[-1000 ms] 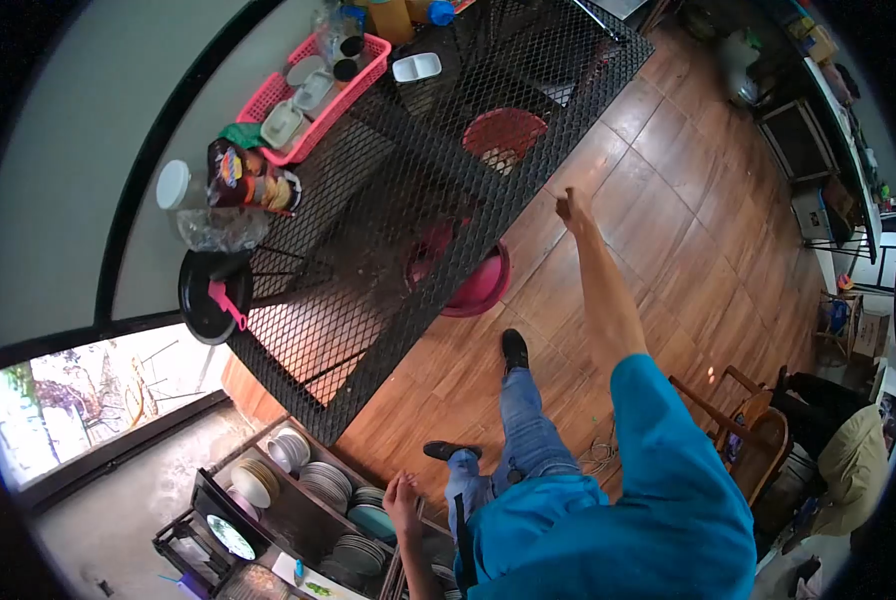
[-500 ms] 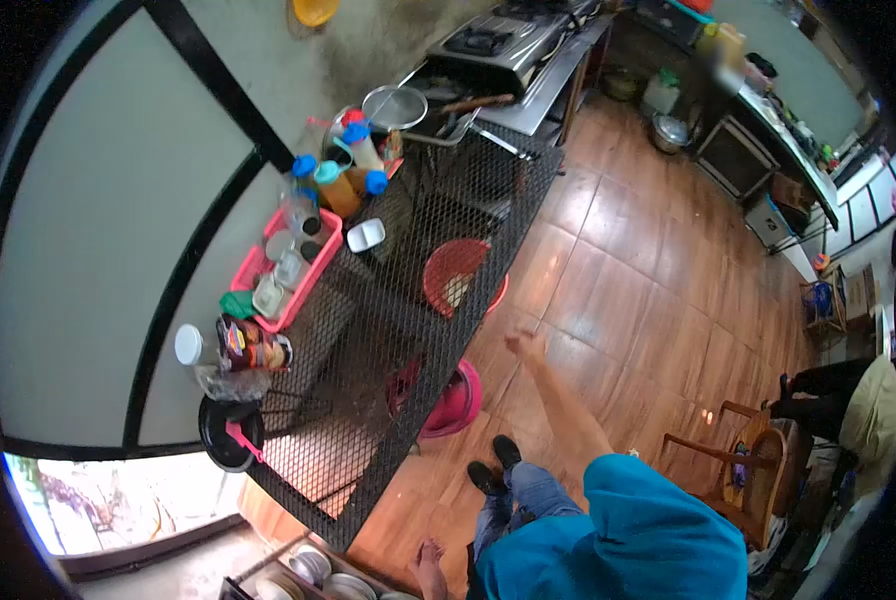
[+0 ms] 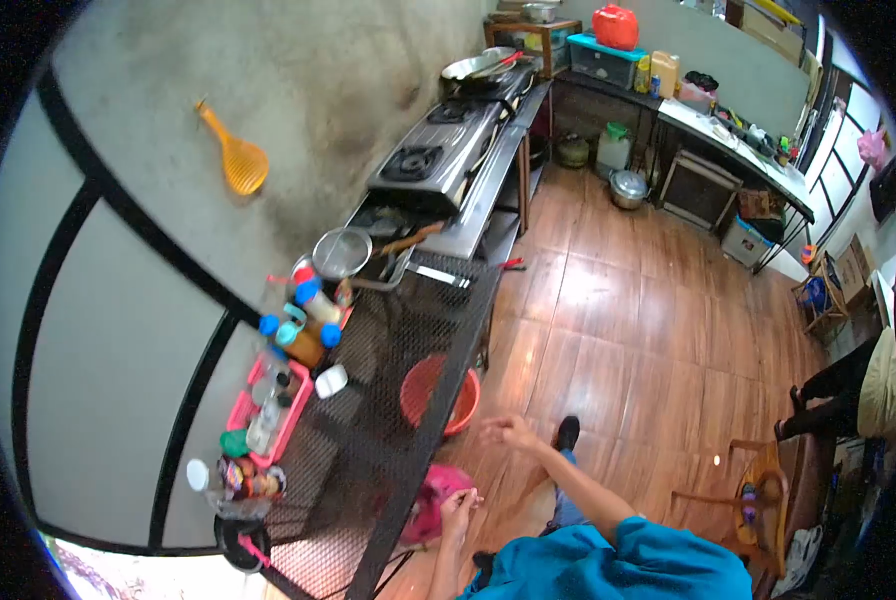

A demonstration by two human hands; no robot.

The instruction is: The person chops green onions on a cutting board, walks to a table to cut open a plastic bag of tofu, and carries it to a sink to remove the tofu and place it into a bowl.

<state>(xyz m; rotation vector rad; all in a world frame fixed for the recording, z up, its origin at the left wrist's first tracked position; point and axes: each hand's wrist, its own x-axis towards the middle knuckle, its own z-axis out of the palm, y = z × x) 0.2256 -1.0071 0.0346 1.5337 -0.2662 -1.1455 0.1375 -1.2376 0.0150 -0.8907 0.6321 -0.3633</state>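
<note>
My left hand [image 3: 458,510] is raised beside the near edge of the black mesh table [image 3: 368,400], above a pink bin [image 3: 430,505]. Its fingers are pinched together; anything between them is too small to make out. My right hand [image 3: 508,432] reaches out past the mesh table's edge, over the tiled floor, with its fingers loosely apart and nothing in them. A red basin [image 3: 438,392] shows partly through the mesh, a little beyond my hands.
On the mesh table stand a pink basket [image 3: 293,425] of containers, capped bottles [image 3: 303,345] and a strainer [image 3: 342,252]. Further off is a gas stove [image 3: 418,160]. At the right are a wooden chair [image 3: 768,500] and a person in dark trousers [image 3: 833,385].
The view has shifted toward the stove and back wall. My left hand has risen from the bottom edge to the table's side, and my right hand is now closer to it.
</note>
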